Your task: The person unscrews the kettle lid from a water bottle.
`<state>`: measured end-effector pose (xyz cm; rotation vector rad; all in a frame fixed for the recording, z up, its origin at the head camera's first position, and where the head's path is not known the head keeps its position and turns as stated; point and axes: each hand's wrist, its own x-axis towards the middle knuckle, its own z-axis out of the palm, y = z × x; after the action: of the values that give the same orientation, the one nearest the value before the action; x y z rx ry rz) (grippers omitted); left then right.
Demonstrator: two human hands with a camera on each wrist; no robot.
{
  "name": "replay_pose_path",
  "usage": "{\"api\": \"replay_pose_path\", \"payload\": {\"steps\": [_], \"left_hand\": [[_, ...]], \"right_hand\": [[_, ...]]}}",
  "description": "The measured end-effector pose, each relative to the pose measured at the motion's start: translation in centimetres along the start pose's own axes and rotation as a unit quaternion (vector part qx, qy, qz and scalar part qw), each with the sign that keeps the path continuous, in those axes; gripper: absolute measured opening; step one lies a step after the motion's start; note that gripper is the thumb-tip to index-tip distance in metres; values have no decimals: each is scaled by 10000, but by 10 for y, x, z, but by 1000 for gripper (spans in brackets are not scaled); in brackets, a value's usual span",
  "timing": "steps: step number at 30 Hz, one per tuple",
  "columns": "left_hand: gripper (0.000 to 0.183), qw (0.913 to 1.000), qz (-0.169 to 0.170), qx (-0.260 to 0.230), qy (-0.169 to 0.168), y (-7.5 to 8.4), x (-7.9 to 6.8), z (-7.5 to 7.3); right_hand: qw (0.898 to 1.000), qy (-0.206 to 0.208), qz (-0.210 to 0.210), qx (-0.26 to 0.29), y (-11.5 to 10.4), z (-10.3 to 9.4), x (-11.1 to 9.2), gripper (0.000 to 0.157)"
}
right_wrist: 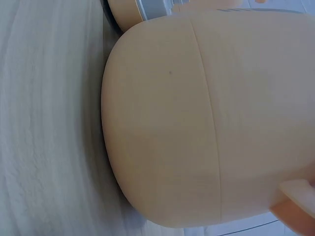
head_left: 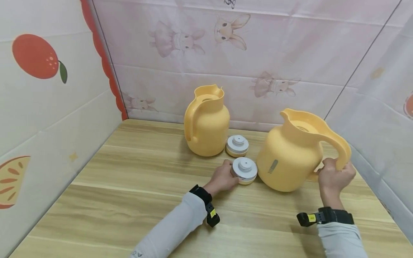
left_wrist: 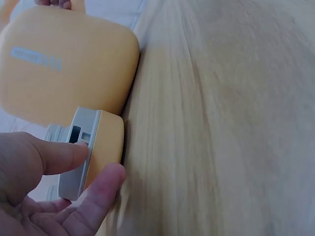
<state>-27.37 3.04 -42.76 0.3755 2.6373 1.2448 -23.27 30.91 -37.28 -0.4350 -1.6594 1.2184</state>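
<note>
My left hand [head_left: 223, 176] pinches the edge of a round stopper lid [head_left: 245, 170], grey on top and yellow below, thumb and fingers on its side. In the left wrist view the lid [left_wrist: 109, 140] has its yellow base on or just over the wood. On the right, my right hand [head_left: 336, 176] grips the handle of a large yellow thermos jug [head_left: 287, 161], which has a spout and a small grey label. A second lid [head_left: 237, 145] lies behind the first. Beside it stands another yellow thermos jug [head_left: 208, 125], its handle toward the front left.
Everything sits on a wood-grain table [head_left: 122, 172]. A pink rabbit-print sheet [head_left: 206, 61] hangs along the back edge, and a fruit-print sheet [head_left: 64, 118] covers the left side. The jug in my right hand is close against the front lid.
</note>
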Motion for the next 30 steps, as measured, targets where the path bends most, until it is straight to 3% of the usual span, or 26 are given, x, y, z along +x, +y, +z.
{"api": "replay_pose_path", "payload": {"steps": [5,9,16,22,30], "left_hand": [[60,9998,135,-123,-39,2,1,4],[64,9986,163,-376,-343,2,3,5],[75,9960,312,-408,-736,6,6,11],[79,9939,138,-554,-943,10,8,14],[79,9955,5,-485,-810,12,18,19]], "right_hand": [[9998,90,148,2,3,-3,4,23],[9994,146,235,-210,7,-6,8,22],[9982,224,317,-451,9,-12,13,22],[9975,347,340,-518,11,-15,16,22],[9965,588,429,-419,10,-9,17,24]]}}
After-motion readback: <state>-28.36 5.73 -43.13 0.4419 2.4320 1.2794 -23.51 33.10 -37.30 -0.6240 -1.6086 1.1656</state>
